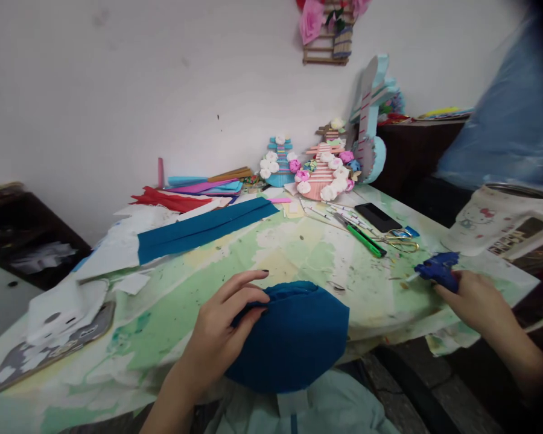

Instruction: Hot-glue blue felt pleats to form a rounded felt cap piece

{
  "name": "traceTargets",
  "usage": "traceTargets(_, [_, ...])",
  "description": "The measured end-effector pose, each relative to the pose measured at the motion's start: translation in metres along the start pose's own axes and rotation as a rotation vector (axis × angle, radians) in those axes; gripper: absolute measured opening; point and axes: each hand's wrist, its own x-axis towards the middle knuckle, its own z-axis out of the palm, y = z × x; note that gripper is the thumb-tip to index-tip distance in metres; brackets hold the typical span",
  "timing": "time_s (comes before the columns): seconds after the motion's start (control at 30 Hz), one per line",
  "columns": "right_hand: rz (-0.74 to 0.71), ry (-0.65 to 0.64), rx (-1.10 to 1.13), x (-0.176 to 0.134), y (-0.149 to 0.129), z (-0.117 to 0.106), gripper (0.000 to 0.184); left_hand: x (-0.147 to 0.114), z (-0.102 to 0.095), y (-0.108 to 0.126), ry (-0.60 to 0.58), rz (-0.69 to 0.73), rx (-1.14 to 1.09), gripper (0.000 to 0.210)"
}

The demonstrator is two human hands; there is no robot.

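Note:
At the table's front edge is a dark blue, many-sided paper-covered piece [294, 337], with a crinkled fold along its upper edge. My left hand [226, 325] pinches that fold at its upper left corner, thumb below and fingers above. A pale strip [292, 402] sticks out from under the piece towards my lap. Off to the right, my right hand [477, 301] grips a blue glue gun [438, 269] by its handle. The gun's nozzle points left, just over the tabletop, apart from the blue piece.
Scissors [400, 240], a green utility knife [364, 240] and a black phone [377, 217] lie at centre right. A large mug [493, 220] stands beyond the glue gun. Blue crepe paper [203, 232] stretches across the back left. Decorated flower pieces [326, 172] lean on the wall.

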Motion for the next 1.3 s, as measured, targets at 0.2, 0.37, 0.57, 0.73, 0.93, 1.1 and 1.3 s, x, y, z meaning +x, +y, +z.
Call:
traceTargets(0.2, [0.086,-0.031,-0.171,-0.003,-0.019,0.009,0.058,0.003,-0.002,0.004,-0.044,-0.058,-0.026,0.016])
traceTargets(0.37, [-0.13,0.19,-0.04,-0.024,-0.076,-0.025,0.046,0.005,-0.003,0.003,-0.092,-0.097,-0.07,0.015])
traceTargets(0.57, [-0.697,-0.044,0.765,-0.054,-0.164,-0.068,0.034,0.014,-0.009,0.007,-0.27,-0.102,-0.095,0.017])
traceTargets(0.73, [-0.683,-0.206,1.088,-0.064,-0.21,-0.069,0.032,0.018,-0.01,0.007,-0.325,-0.093,-0.104,0.018])
traceTargets(0.93, [-0.557,-0.246,1.299,-0.064,-0.229,-0.057,0.017,0.014,-0.007,0.003,-0.252,-0.074,-0.09,0.026])
traceTargets(1.1, [-0.655,-0.213,1.238,-0.063,-0.23,-0.06,0.017,0.009,-0.004,0.004,-0.124,-0.019,-0.08,0.023])
traceTargets(1.3, [-0.726,-0.115,1.166,-0.061,-0.235,-0.066,0.012,0.01,-0.002,0.007,-0.025,0.05,-0.058,0.02])
